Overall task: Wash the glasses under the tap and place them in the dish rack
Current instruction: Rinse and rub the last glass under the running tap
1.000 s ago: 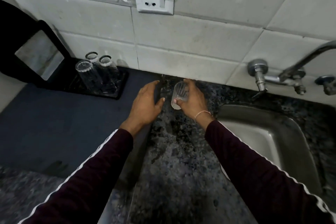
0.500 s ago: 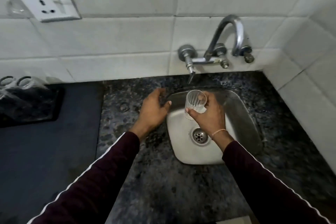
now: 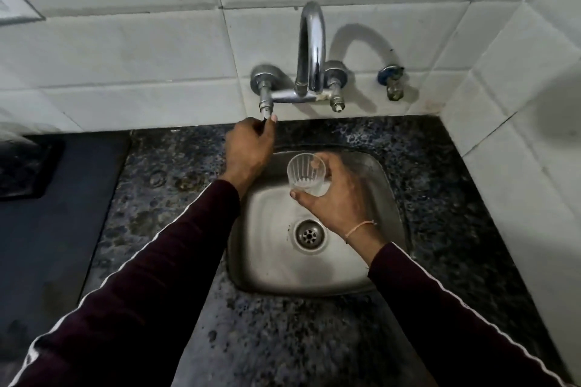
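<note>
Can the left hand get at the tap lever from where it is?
Probably yes: the left hand is already up at the left lever, fingers curled round it, nothing between. The right hand holds the glass over the sink, clear of it.

Dim, greyish light from above-left; tap [image 3: 311, 50] threw soft shadow rightward on tiled wall [image 3: 125, 50]. Small glare top-left tile. Wide-angle bending at edges; slight softness throughout.

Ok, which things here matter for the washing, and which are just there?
In use: clear ribbed glass in right hand; chrome tap; its left valve handle, gripped by left hand; steel sink.

Idle: spare wall valve; black tray.
</note>
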